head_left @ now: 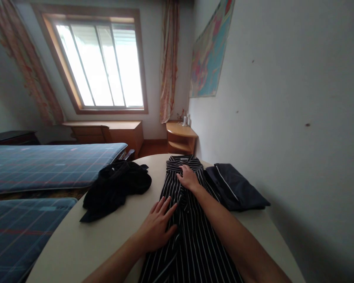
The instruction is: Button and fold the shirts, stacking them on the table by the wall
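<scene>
Garment [197, 239]: lay lengthwise down the middle of the table [76, 251], waistband [172, 165] at the far end, near end beyond the lower edge of view; the flat top probably served to support the cloth evenly.
Right hand [188, 177]: rested palm down just below the waistband, fingers apart and slightly bent, gripping nothing; this contact likely steadied the far end.
Left hand [159, 228]: lay across the garment's left edge, fingers spread wide, gripping nothing; the broad contact likely kept that side flat.
Black cloth [120, 186]: sat in a loose heap to the left, apart from the garment.
Folded cloth [238, 188]: lay to the right, against the garment's upper edge; both side positions seemingly left the middle for the striped piece.
Stripes: thin, white, lengthwise on black; crosswise at the waistband.
Tie [185, 204]: hung down the front below the right hand, in matching fabric.
Surface: mostly flat, with soft folds near the left hand.
Tag [183, 158]: pale, inside the waistband.
</scene>
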Available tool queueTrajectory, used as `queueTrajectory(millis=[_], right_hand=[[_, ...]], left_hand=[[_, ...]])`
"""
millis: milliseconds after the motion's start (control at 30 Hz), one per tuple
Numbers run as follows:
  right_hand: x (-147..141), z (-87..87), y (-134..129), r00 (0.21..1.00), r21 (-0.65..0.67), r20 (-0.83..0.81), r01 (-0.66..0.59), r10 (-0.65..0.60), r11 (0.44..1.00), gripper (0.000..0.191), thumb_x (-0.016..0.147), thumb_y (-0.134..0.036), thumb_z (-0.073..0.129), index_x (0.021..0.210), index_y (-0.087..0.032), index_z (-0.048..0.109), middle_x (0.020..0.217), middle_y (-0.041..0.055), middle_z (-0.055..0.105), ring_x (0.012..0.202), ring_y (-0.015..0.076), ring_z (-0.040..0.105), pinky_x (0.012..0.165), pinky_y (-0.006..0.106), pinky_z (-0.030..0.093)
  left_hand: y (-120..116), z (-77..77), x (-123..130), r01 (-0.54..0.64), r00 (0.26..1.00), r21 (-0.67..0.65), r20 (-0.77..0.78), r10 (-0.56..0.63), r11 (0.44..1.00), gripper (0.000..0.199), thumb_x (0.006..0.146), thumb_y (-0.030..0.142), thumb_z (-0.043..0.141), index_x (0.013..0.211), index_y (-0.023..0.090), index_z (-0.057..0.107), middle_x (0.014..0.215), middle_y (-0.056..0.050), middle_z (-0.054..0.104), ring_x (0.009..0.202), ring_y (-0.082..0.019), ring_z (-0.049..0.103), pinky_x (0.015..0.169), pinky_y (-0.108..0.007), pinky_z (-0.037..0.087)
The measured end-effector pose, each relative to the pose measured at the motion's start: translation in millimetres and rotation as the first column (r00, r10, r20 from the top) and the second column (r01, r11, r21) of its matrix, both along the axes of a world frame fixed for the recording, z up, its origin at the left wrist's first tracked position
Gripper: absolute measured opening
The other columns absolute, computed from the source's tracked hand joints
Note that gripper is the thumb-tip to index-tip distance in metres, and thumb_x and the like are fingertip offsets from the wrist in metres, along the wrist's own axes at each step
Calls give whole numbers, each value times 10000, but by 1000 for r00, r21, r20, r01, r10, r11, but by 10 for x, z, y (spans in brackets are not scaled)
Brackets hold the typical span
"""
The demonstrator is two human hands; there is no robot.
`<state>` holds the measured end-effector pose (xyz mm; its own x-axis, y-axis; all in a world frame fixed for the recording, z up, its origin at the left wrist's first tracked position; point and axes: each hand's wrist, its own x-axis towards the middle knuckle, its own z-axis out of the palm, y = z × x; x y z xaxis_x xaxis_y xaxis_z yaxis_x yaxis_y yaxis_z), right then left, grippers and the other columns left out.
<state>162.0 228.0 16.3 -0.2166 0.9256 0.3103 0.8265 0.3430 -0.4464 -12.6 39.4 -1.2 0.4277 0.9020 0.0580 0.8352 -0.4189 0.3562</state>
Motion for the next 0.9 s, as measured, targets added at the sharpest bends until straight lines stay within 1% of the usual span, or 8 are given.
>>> queueTrajectory(millis=[200, 300, 400, 533, 600, 700, 800, 900], right_hand=[[89, 73, -242, 986, -92, 142, 101, -87, 991, 574, 941, -559, 435, 1308, -149, 597, 1358, 148, 584, 1246, 305, 522, 1066, 437, 358], [155, 34, -344, 982, -122, 187, 62, -39, 991, 614, 945, -600, 398, 1350, -172, 570, 1448, 135, 513, 1360, 307, 410, 1142, 481, 236], [211, -52, -467, 977, -144, 214, 42, -10, 989, 694, 940, -652, 367, 1460, -201, 455, 1563, 129, 363, 1451, 328, 267, 1169, 542, 132], [253, -99, -707, 973, -39, 225, -42, 50, 998, 653, 959, -584, 398, 1496, -212, 383, 1596, 116, 300, 1468, 301, 239, 1186, 527, 85], [243, -66, -860, 973, 55, 214, -103, 89, 993, 570, 962, -547, 422, 1423, -213, 463, 1551, 110, 380, 1436, 283, 299, 1186, 502, 112], [163, 6, -1098, 976, 147, 176, -152, 125, 977, 493, 918, -572, 499, 1236, -202, 574, 1363, 120, 554, 1291, 279, 452, 1125, 458, 260], [28, 46, -1277, 981, 123, 184, -89, 66, 988, 502, 835, -592, 598, 1124, -181, 595, 1153, 135, 630, 1109, 297, 537, 990, 446, 382], [-71, 57, -1343, 972, 41, 233, -45, 34, 998, 458, 828, -463, 609, 1177, -168, 582, 1122, 148, 639, 1083, 310, 548, 942, 449, 403]], left_hand=[[102, 141, -127, -53, 992, 20, -116, 55, 998, 637, 910, 420, 507, 1512, 259, 377, 1630, -90, 212, 1502, -315, 151, 1211, -546, 136], [171, 182, -259, -68, 982, 47, -171, 75, 997, 607, 898, 372, 497, 1480, 215, 426, 1617, -109, 253, 1496, -305, 191, 1213, -538, 142], [219, 175, -355, -82, 980, 82, -177, 95, 993, 580, 867, 338, 512, 1428, 193, 483, 1594, -121, 310, 1480, -302, 251, 1216, -529, 152], [233, 131, -376, -107, 980, 133, -155, 128, 985, 545, 830, 305, 533, 1363, 191, 532, 1565, -115, 372, 1457, -303, 310, 1214, -518, 182], [224, 116, -357, -105, 981, 167, -142, 129, 980, 538, 824, 282, 532, 1353, 183, 538, 1558, -113, 384, 1455, -301, 312, 1216, -507, 191], [203, 111, -325, -62, 991, 207, -107, 86, 976, 550, 809, 223, 520, 1353, 148, 536, 1552, -114, 393, 1465, -281, 292, 1224, -469, 208], [184, 105, -303, 20, 998, 200, -56, -9, 980, 583, 814, 179, 497, 1396, 143, 499, 1551, -99, 399, 1449, -241, 329, 1223, -426, 241], [164, 75, -293, 82, 997, 172, -22, -80, 982, 583, 881, 261, 503, 1456, 182, 440, 1563, -83, 385, 1445, -248, 339, 1208, -442, 276]])
